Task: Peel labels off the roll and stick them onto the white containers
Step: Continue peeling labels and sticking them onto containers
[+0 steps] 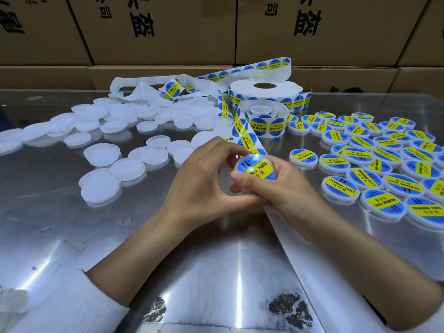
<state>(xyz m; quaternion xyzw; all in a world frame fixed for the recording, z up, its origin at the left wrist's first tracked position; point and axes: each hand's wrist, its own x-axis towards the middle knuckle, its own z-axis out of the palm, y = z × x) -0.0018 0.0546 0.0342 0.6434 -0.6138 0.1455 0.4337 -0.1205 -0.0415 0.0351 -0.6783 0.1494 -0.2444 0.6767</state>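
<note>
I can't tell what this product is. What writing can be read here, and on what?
"SOLDERING PASTE": labelled containers on the right.
"...ING PASTE", start covered: the container both hands hold, left hand, right hand.
"SOLDERING PASTE", upside down: the small label roll.
Large black Chinese characters, cut off: cardboard boxes.
Small characters on the labels: unreadable.

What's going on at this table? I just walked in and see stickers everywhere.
A person is labelling small white containers. Both hands, the left hand and the right hand, hold one container with a blue and yellow label on its top, the left thumb on the label's edge. A strip of labels runs from the smaller roll toward the hands. Unlabelled containers lie to the left, finished ones to the right on the shiny table.
</note>
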